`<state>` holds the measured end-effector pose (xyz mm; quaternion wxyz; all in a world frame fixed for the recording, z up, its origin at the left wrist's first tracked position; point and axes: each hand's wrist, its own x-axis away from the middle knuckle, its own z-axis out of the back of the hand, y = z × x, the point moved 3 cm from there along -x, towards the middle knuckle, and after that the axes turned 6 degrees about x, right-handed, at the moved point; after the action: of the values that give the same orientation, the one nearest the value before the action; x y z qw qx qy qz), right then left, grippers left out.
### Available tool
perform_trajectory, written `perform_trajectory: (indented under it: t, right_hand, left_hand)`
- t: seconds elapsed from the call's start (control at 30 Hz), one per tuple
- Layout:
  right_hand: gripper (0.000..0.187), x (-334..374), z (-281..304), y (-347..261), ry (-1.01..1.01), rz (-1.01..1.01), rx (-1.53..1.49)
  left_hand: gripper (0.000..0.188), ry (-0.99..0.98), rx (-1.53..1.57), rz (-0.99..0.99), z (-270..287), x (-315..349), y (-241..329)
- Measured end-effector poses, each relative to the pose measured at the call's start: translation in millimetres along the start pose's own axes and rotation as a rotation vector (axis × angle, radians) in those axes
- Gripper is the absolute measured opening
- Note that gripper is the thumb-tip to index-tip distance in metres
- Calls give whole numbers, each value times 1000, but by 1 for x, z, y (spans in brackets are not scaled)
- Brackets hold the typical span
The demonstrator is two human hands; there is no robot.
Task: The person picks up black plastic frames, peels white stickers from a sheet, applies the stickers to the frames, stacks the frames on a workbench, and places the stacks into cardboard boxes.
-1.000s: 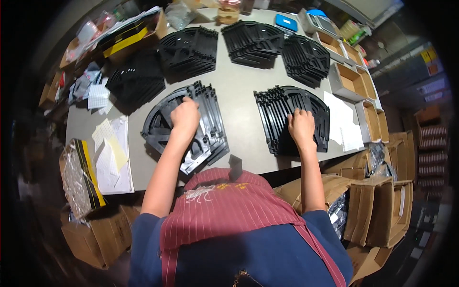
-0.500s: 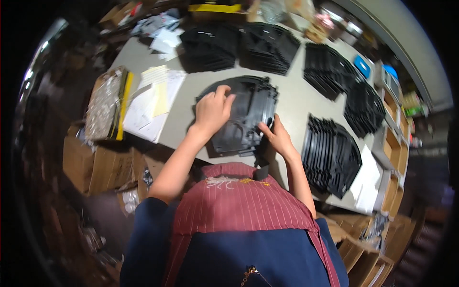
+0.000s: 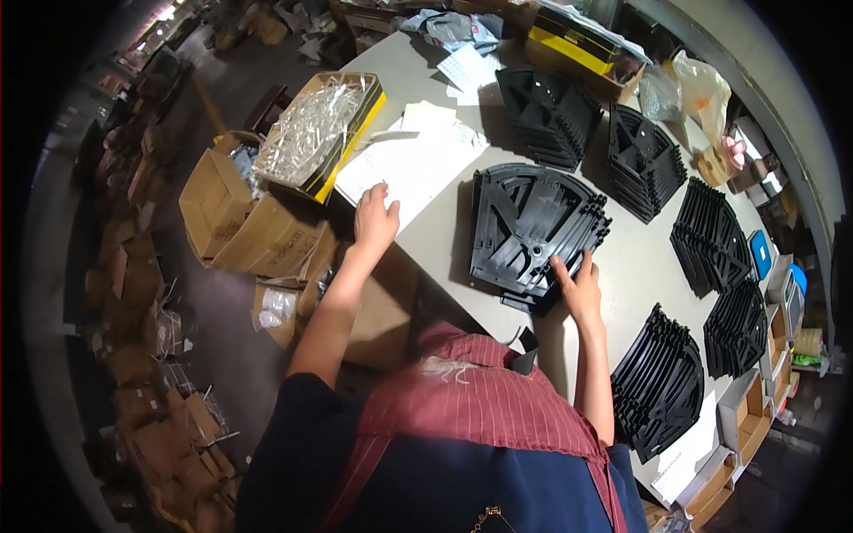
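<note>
Stack of black, fan-shaped plastic parts [image 3: 524,222] near grey table's [image 3: 442,259] front edge | left hand [image 3: 378,224] loosely open, empty | right hand [image 3: 582,289] touching stepped side, grip unclear | probably stiff, slippery; cradle both sides

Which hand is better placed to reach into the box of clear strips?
Probably the left hand: it looks empty and is nearer the box, while the right hand touches the black parts, farther away.

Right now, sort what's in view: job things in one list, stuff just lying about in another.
Seemingly part of the job: black stack touched by the right hand; other black stacks; perhaps the box of clear strips near the left hand.

Probably just lying about: papers; plastic bag; blue case.
</note>
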<state>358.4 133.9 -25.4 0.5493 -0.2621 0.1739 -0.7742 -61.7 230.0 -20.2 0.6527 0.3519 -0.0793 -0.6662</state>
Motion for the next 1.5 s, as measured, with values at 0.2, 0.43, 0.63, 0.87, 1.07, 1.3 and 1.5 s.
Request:
perform_trajectory:
  t: [0.2, 0.43, 0.63, 0.87, 1.07, 1.3, 1.5]
  right_hand:
    - [84, 9, -27, -23, 122, -87, -73]
    - [77, 14, -36, -23, 220, -199, -171]
    - [44, 41, -5, -45, 500, -171, -91]
    - [24, 31, 17, -119, 588, 239, -243]
    - [38, 33, 37, -214, 395, 675, -227]
    - [40, 55, 36, -222, 123, 837, -387]
    - [47, 70, 27, -171, -34, 515, -683]
  left_hand:
    - [40, -115, 18, 37, -27, -97, -33]
    - [58, -532, 1382, 1067, -79, -155, -70]
    - [47, -337, 1414, 798, -68, -146, -43]
    - [39, -331, 1274, 642, -13, -106, 11]
    - [23, -508, 1271, 413, 35, -45, 84]
    - [28, -658, 1424, 318, 64, 14, 135]
    - [60, -557, 1032, 32, 91, -4, 123]
